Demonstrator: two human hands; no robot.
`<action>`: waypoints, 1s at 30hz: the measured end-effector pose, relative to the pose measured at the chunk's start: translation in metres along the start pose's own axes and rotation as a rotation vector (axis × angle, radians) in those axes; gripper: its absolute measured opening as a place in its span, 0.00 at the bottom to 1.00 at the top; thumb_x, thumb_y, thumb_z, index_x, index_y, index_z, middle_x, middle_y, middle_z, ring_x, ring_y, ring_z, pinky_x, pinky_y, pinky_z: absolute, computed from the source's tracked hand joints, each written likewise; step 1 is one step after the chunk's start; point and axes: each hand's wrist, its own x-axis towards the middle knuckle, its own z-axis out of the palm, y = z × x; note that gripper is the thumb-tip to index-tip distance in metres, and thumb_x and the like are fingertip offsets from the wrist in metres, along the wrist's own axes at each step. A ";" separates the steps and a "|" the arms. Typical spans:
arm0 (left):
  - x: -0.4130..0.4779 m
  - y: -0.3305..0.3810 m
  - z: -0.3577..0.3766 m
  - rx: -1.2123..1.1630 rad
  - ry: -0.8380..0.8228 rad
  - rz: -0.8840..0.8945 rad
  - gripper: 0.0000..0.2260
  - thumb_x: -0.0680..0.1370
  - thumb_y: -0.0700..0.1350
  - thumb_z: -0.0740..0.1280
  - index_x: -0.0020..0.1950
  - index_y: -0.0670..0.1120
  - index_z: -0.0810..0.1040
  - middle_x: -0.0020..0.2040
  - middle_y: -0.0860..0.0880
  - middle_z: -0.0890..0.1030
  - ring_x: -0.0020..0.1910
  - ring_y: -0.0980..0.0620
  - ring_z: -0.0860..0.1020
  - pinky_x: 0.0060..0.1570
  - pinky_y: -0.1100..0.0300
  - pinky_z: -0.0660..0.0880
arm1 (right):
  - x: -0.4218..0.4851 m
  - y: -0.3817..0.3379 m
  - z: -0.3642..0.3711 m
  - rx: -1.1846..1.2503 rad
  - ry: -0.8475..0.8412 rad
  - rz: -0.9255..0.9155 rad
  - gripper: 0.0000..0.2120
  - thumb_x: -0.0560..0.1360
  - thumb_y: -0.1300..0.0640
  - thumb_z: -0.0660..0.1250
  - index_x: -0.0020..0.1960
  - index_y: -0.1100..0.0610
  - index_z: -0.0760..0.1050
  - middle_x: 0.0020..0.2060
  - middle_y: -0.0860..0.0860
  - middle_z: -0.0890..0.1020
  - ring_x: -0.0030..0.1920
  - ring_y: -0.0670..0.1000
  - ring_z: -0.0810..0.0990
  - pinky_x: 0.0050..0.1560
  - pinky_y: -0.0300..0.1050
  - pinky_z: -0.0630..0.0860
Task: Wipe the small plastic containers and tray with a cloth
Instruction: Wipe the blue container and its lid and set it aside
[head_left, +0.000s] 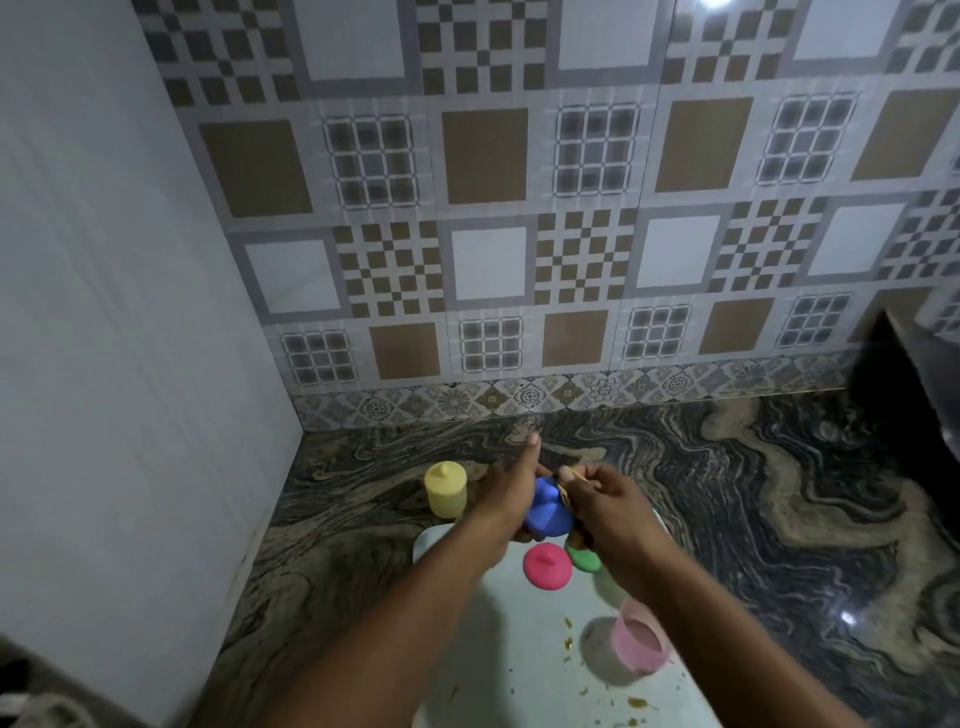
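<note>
My left hand (501, 496) holds a blue container (545, 512) above the far end of the pale tray (514, 670), its index finger sticking out straight. My right hand (605, 501) pinches a small brownish cloth (567, 486) against the blue container's top. On the tray lie a pink lid (548, 567) and a green lid (586, 560), partly hidden by my right wrist. A pink cup (639, 642) stands open on the tray's right side. A yellow lidded container (445, 489) stands on the counter to the left.
Brown crumbs and smears dot the tray near the pink cup. The dark marbled counter (779, 509) stretches to the right. A white side wall stands on the left, a tiled wall at the back, and a dark object (914, 374) at the far right.
</note>
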 end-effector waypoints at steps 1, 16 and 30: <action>0.002 0.005 -0.005 0.013 -0.069 0.003 0.25 0.79 0.67 0.60 0.42 0.47 0.80 0.42 0.45 0.83 0.41 0.44 0.81 0.36 0.55 0.79 | 0.002 -0.006 -0.006 -0.028 -0.061 0.003 0.11 0.82 0.59 0.63 0.42 0.61 0.71 0.28 0.58 0.71 0.21 0.51 0.67 0.23 0.39 0.64; -0.007 0.015 0.001 -0.022 0.199 0.173 0.21 0.84 0.56 0.57 0.41 0.44 0.79 0.41 0.43 0.82 0.42 0.43 0.79 0.45 0.54 0.75 | -0.002 -0.007 0.015 -0.026 0.019 -0.002 0.11 0.83 0.57 0.62 0.43 0.61 0.71 0.29 0.59 0.72 0.22 0.50 0.69 0.22 0.39 0.66; -0.006 0.008 -0.023 0.130 -0.117 0.510 0.10 0.77 0.50 0.62 0.55 0.59 0.78 0.54 0.54 0.80 0.56 0.52 0.79 0.58 0.52 0.78 | 0.001 -0.010 -0.007 0.022 0.035 -0.078 0.09 0.82 0.61 0.63 0.48 0.67 0.73 0.25 0.55 0.74 0.22 0.50 0.69 0.23 0.41 0.66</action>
